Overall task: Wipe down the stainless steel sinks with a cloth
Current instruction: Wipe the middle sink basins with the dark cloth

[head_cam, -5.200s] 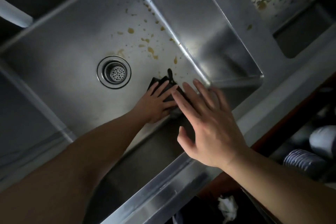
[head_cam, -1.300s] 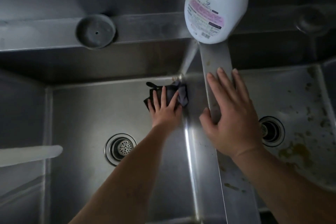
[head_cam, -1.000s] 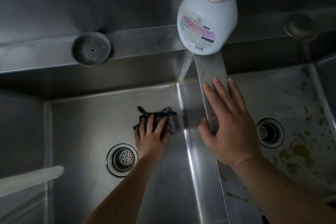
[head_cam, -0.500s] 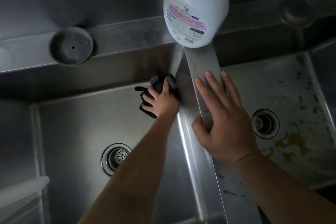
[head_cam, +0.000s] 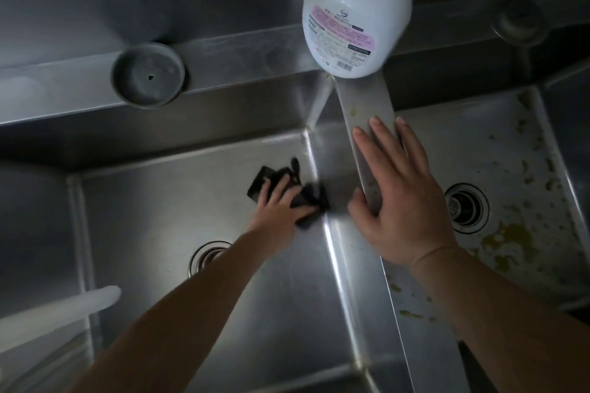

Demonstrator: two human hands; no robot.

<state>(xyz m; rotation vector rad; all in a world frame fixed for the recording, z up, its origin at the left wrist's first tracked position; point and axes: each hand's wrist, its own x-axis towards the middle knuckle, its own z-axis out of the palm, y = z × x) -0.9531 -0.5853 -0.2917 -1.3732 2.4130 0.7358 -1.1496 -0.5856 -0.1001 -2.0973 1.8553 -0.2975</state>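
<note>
Both sinks are brushed steel with a dull sheen: the left sink [head_cam: 153, 210] is smooth and glints along its edge, while the right sink [head_cam: 510, 150] is flecked with yellowish crusty spots. The cloth [head_cam: 281, 191] is dark, soft and crumpled. The bottle [head_cam: 356, 25] is smooth white plastic with a paper label.

The left basin's drain [head_cam: 207, 257] is half hidden behind the forearm, and the bottle [head_cam: 356, 19] loses its pink cap at the top edge.

Left hand [head_cam: 281, 206] reaches down flat; right hand [head_cam: 404, 201] lies spread.
</note>
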